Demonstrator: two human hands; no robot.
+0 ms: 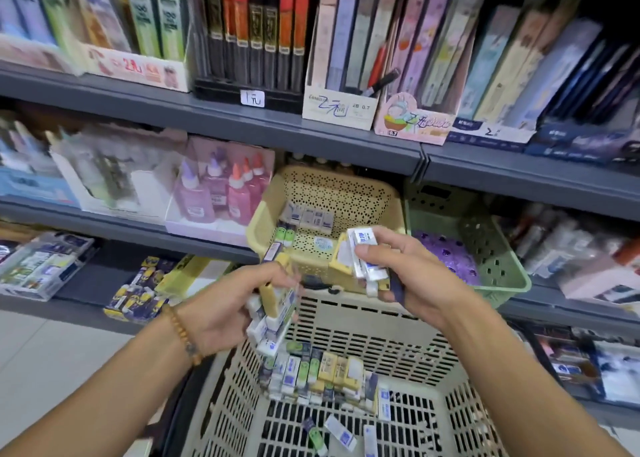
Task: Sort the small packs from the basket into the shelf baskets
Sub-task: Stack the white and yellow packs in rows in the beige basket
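At the moment of inspection the person stood before the shelving with a large slatted basket [346, 321] held low in the centre of the frame. The left hand [228, 304], at centre left, was clamped round a thick bundle of small packs [273, 314], yellow and white ones stacked together. The right hand [408, 273], just right of centre, pinched a smaller fan of white packs [363, 259] between thumb and fingers. Both hands hung above the far rim of the slatted basket and just short of the yellow shelf basket [367, 193] at mid-frame.

Progress was judged partial. The yellow shelf basket already held a short row of white packs along its back and two or three green ones at its left (the exact count could not be read). The green shelf basket [502, 276] to its right held purple items only; whether any belonged to this task could not be told.

Much remained. A dense cluster of loose packs [318, 373] lay against the rear wall of the slatted basket, with a few strays on its floor at the lower centre. Both handfuls were also yet to be placed. Sorting by colour appeared the likely step in hand.
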